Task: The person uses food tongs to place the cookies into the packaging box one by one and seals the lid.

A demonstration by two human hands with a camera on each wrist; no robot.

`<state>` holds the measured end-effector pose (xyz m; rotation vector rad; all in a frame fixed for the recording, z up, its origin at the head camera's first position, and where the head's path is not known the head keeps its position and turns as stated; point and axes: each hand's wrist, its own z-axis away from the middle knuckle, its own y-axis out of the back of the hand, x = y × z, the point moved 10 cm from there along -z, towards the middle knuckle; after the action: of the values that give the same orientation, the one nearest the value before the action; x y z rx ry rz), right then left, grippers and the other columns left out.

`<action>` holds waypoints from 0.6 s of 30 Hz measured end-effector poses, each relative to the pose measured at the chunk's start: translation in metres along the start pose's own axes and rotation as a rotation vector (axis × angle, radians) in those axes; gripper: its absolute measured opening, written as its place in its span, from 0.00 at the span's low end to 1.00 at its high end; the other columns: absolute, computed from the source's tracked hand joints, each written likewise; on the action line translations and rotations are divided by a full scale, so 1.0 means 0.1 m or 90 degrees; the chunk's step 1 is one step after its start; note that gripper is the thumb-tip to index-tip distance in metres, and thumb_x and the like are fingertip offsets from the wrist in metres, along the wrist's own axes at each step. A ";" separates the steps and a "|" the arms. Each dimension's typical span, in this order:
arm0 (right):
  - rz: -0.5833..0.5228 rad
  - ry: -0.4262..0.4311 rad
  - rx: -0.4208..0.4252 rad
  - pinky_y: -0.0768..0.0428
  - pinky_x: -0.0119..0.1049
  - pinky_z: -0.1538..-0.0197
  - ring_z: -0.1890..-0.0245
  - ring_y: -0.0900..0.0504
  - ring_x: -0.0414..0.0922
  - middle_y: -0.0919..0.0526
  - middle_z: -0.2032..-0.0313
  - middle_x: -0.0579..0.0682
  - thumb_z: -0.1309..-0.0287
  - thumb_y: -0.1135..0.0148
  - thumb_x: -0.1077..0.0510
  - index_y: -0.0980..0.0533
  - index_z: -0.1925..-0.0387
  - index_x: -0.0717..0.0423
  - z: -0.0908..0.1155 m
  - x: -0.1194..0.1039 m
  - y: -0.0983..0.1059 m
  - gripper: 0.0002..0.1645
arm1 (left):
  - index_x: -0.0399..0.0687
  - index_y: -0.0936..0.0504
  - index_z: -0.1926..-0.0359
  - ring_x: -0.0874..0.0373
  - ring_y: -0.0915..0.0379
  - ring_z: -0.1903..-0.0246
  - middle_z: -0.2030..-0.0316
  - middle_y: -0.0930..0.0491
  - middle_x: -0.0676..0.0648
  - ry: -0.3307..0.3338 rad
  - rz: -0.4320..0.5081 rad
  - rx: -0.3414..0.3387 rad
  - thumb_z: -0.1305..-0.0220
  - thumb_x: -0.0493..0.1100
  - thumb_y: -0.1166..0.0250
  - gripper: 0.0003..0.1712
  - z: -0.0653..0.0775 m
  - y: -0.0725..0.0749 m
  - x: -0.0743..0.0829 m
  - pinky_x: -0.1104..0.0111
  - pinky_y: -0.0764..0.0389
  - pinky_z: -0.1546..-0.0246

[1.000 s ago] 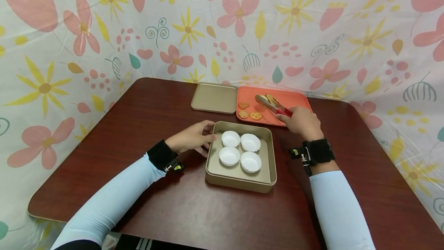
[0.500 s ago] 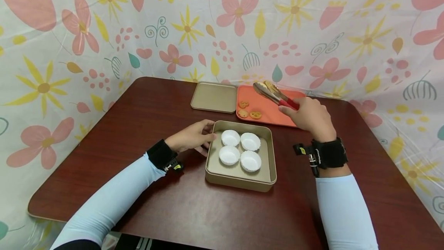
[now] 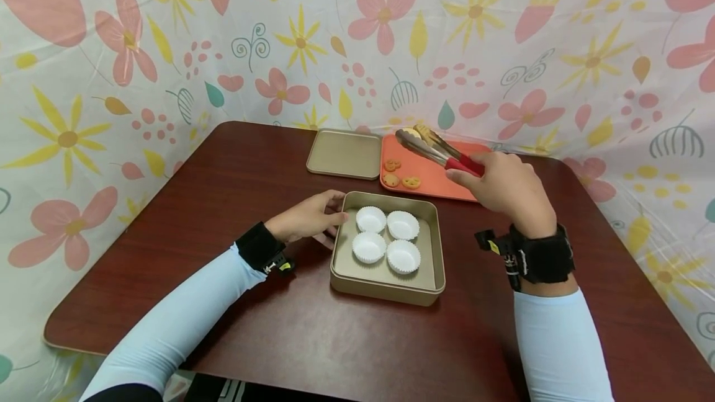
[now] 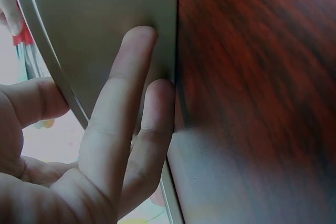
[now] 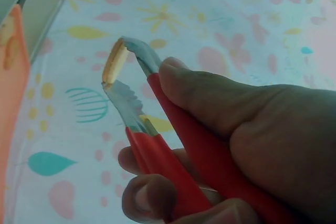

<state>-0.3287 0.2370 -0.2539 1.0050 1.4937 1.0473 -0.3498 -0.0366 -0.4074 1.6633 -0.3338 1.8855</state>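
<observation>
My right hand (image 3: 505, 188) grips red-handled metal tongs (image 3: 421, 149) above the far orange tray (image 3: 447, 185). Between the scalloped tips, the right wrist view shows a thin, pale golden cookie (image 5: 114, 62) held on edge. On the near side stands a gold square tin (image 3: 385, 290), with several white fluted paper cups (image 3: 403, 257) grouped inside. My left hand (image 3: 304, 219) rests against the left wall of this tin. In the left wrist view two straight fingers (image 4: 118, 98) touch its outer side, and the thumb is at the rim.
On the left part of the orange tray lie a few cookies: two pretzel-shaped ones (image 3: 411, 182) and a round one (image 3: 390, 180). A gold lid (image 3: 343, 155) lies left of the tray. A flowered cloth (image 3: 223, 48) hangs behind the dark wooden table (image 3: 251, 160).
My right hand has lifted the tongs and cookie up off the orange tray and drawn slightly right and nearer. The left hand stays at the tin.
</observation>
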 end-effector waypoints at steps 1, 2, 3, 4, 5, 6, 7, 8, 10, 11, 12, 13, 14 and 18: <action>0.003 0.005 0.002 0.36 0.41 0.76 0.77 0.32 0.52 0.30 0.79 0.54 0.34 0.44 0.26 0.20 0.50 0.56 0.02 -0.02 0.01 0.38 | 0.41 0.43 0.24 0.38 0.19 0.58 0.37 0.33 0.34 0.001 -0.001 0.000 0.21 0.37 0.44 0.31 0.00 0.00 0.00 0.52 0.10 0.63; 0.005 0.009 0.004 0.35 0.41 0.76 0.76 0.31 0.52 0.29 0.79 0.54 0.34 0.44 0.26 0.20 0.50 0.56 0.04 -0.05 0.03 0.38 | 0.41 0.43 0.24 0.38 0.19 0.58 0.37 0.34 0.34 0.003 -0.001 0.002 0.21 0.37 0.44 0.31 0.00 0.00 0.00 0.52 0.10 0.63; 0.008 0.014 0.005 0.35 0.41 0.76 0.75 0.30 0.53 0.29 0.78 0.54 0.34 0.44 0.26 0.20 0.48 0.55 0.06 -0.08 0.04 0.38 | 0.41 0.43 0.24 0.38 0.19 0.58 0.37 0.34 0.34 0.005 -0.002 0.003 0.21 0.37 0.43 0.31 0.01 0.01 -0.01 0.52 0.10 0.63; 0.011 0.019 0.006 0.34 0.41 0.76 0.75 0.30 0.53 0.28 0.78 0.54 0.34 0.44 0.25 0.21 0.47 0.55 0.07 -0.10 0.05 0.39 | 0.41 0.43 0.24 0.38 0.19 0.58 0.36 0.34 0.34 0.006 -0.002 0.005 0.21 0.38 0.43 0.31 0.01 0.01 -0.01 0.52 0.10 0.63; 0.014 0.023 0.007 0.34 0.42 0.75 0.74 0.29 0.53 0.28 0.78 0.53 0.34 0.45 0.25 0.21 0.45 0.55 0.09 -0.13 0.06 0.39 | 0.42 0.43 0.24 0.38 0.19 0.58 0.36 0.34 0.34 0.006 -0.002 0.006 0.21 0.38 0.43 0.31 0.01 0.01 -0.01 0.52 0.10 0.63; 0.019 0.027 0.006 0.34 0.42 0.74 0.73 0.29 0.53 0.28 0.78 0.53 0.34 0.45 0.25 0.21 0.46 0.54 0.10 -0.15 0.06 0.38 | 0.42 0.44 0.24 0.38 0.19 0.57 0.36 0.34 0.35 0.007 -0.002 0.007 0.21 0.38 0.43 0.31 0.01 0.01 -0.01 0.52 0.10 0.62; 0.023 0.032 0.007 0.34 0.42 0.74 0.73 0.30 0.53 0.29 0.79 0.52 0.34 0.44 0.26 0.21 0.48 0.53 0.12 -0.18 0.07 0.37 | 0.42 0.44 0.24 0.38 0.19 0.57 0.36 0.34 0.35 0.008 -0.002 0.009 0.21 0.38 0.43 0.31 0.01 0.02 -0.01 0.52 0.10 0.63; 0.028 0.037 0.005 0.35 0.42 0.73 0.74 0.30 0.53 0.30 0.79 0.51 0.33 0.44 0.26 0.21 0.50 0.53 0.13 -0.20 0.07 0.36 | 0.42 0.44 0.24 0.38 0.20 0.57 0.36 0.34 0.35 0.008 -0.001 0.010 0.21 0.38 0.44 0.31 0.01 0.02 -0.01 0.52 0.10 0.63; 0.035 0.047 0.004 0.38 0.41 0.73 0.75 0.33 0.51 0.33 0.81 0.50 0.33 0.44 0.27 0.21 0.54 0.51 0.16 -0.24 0.08 0.33 | 0.42 0.44 0.24 0.38 0.20 0.57 0.37 0.34 0.35 0.008 0.000 0.010 0.21 0.38 0.43 0.31 0.01 0.02 -0.02 0.52 0.10 0.62; 0.037 0.052 0.004 0.40 0.41 0.74 0.76 0.34 0.50 0.35 0.81 0.49 0.33 0.43 0.27 0.22 0.58 0.51 0.17 -0.26 0.07 0.31 | 0.42 0.43 0.24 0.38 0.20 0.57 0.37 0.34 0.35 0.008 0.001 0.010 0.21 0.38 0.43 0.31 0.00 0.02 -0.02 0.52 0.10 0.62; 0.039 0.058 0.004 0.41 0.41 0.75 0.77 0.36 0.49 0.37 0.82 0.48 0.33 0.42 0.28 0.23 0.62 0.50 0.18 -0.28 0.07 0.30 | 0.42 0.43 0.24 0.38 0.20 0.57 0.37 0.33 0.35 0.008 0.002 0.010 0.21 0.38 0.43 0.31 0.00 0.02 -0.02 0.52 0.10 0.62; 0.040 0.065 0.004 0.42 0.40 0.75 0.78 0.37 0.49 0.38 0.82 0.47 0.33 0.41 0.28 0.24 0.64 0.50 0.20 -0.31 0.07 0.29 | 0.41 0.43 0.24 0.38 0.20 0.57 0.37 0.33 0.35 0.008 0.002 0.009 0.21 0.38 0.43 0.31 0.00 0.02 -0.02 0.52 0.10 0.62; 0.040 0.073 0.004 0.43 0.40 0.75 0.78 0.38 0.48 0.39 0.82 0.47 0.34 0.40 0.29 0.25 0.66 0.50 0.22 -0.33 0.06 0.29 | 0.41 0.43 0.24 0.38 0.20 0.57 0.38 0.33 0.35 0.009 0.002 0.008 0.21 0.38 0.43 0.31 0.00 0.02 -0.02 0.52 0.10 0.62; 0.038 0.114 0.006 0.42 0.39 0.75 0.79 0.37 0.46 0.39 0.83 0.45 0.35 0.38 0.30 0.31 0.75 0.49 0.28 -0.45 0.05 0.31 | 0.42 0.43 0.25 0.39 0.20 0.58 0.38 0.33 0.35 0.007 0.001 0.005 0.21 0.38 0.43 0.30 0.00 0.00 -0.02 0.52 0.10 0.62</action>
<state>-0.2946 0.1990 -0.2409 0.9882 1.6228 1.2000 -0.3502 -0.0370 -0.4089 1.6575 -0.3226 1.8989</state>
